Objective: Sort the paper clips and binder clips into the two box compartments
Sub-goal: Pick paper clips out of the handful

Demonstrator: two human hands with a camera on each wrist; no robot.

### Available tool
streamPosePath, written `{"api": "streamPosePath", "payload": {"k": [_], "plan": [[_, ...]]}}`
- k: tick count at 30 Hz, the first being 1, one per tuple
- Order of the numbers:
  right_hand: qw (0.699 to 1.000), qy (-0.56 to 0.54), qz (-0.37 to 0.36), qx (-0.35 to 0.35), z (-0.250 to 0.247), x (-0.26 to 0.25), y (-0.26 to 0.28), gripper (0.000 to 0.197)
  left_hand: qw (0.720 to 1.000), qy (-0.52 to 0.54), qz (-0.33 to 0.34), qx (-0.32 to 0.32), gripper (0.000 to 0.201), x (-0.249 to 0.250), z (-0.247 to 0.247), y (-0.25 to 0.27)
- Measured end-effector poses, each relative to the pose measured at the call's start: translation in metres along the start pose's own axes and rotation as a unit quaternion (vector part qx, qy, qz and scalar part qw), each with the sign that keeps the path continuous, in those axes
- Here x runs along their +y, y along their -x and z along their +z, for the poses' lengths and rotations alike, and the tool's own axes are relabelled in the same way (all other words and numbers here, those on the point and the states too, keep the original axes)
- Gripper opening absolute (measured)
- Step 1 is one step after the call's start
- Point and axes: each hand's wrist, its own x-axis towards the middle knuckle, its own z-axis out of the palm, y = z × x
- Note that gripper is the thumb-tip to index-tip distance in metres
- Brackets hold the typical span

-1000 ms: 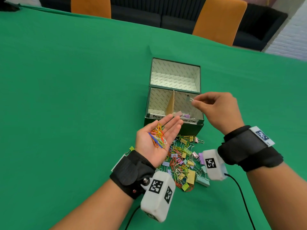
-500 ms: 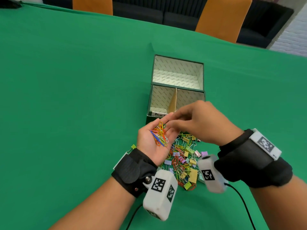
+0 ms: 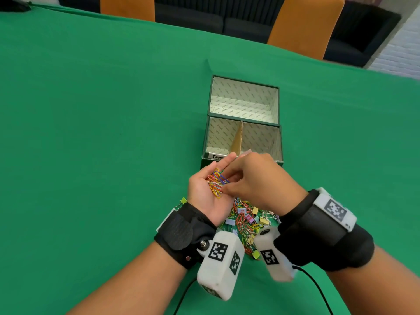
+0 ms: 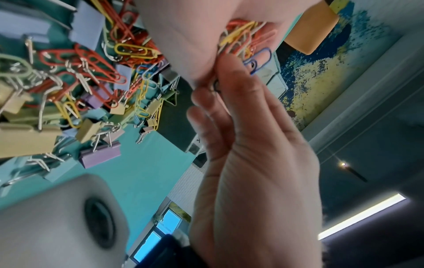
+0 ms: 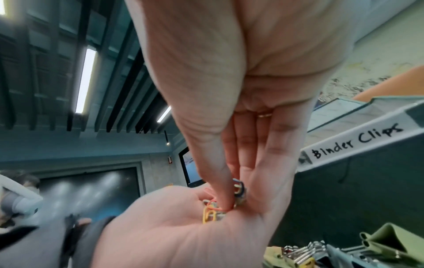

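Note:
My left hand (image 3: 202, 192) lies palm up in front of the box and carries a bunch of coloured paper clips (image 3: 217, 183) on straight fingers. My right hand (image 3: 256, 178) reaches into that palm from the right. Its thumb and fingers pinch the paper clips (image 5: 212, 214), as the right wrist view shows. The dark green box (image 3: 281, 142) has a cardboard divider (image 3: 237, 142) and two labelled compartments: "Paper" on the left, "Binder Clips" (image 5: 355, 143) on the right. A mixed pile of paper clips and binder clips (image 3: 247, 221) lies on the cloth under my wrists.
The box's open lid (image 3: 244, 98) lies right behind it. A green binder clip on a white card (image 3: 180, 202) pokes out by my left wrist. Two orange chairs (image 3: 302, 26) stand past the table's far edge. Green cloth (image 3: 102, 133) spreads to the left.
My right hand has come back from above the right compartment, where it held a small clip, to my left palm. It now pinches the paper clips there. The left hand has barely moved.

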Motion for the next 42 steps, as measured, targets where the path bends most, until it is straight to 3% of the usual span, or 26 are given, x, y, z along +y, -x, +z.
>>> {"api": "streamPosePath", "payload": {"k": [7,12,23,26,29,33,37,40,42], "plan": [[0.988,-0.152,0.032,-0.017,-0.007,0.016,-0.005,0.013,0.999,-0.027,0.002,-0.027,0.04,0.002,-0.001,0.001],[0.97,-0.237,0.042,-0.02,-0.007,0.024,-0.008,0.011,1.0,-0.015,0.0,-0.008,0.039,0.005,-0.001,-0.001],[0.939,-0.341,0.036,0.002,-0.019,0.018,-0.006,0.009,1.0,0.023,-0.003,0.016,0.042,0.012,0.0,0.003],[0.931,-0.362,0.043,0.028,-0.021,0.017,-0.01,0.007,0.999,0.036,0.001,0.005,0.039,0.017,-0.004,0.006],[0.916,-0.388,0.06,0.08,-0.027,0.017,-0.02,0.019,0.999,0.047,0.001,0.004,0.044,0.021,-0.008,0.007],[0.928,-0.34,0.072,0.137,-0.033,0.018,-0.043,0.019,0.999,0.043,-0.001,0.012,0.043,0.022,-0.009,0.009],[0.962,-0.21,0.069,0.163,-0.025,0.018,-0.063,0.012,0.999,0.034,0.001,0.013,0.041,0.021,-0.01,0.012],[0.993,-0.038,0.054,0.092,-0.016,0.021,-0.067,0.018,1.0,0.027,-0.001,0.013,0.041,0.02,-0.01,0.013],[0.996,0.009,0.058,0.07,-0.014,0.022,-0.062,0.024,1.0,0.026,0.0,0.015,0.041,0.021,-0.01,0.012]]}}
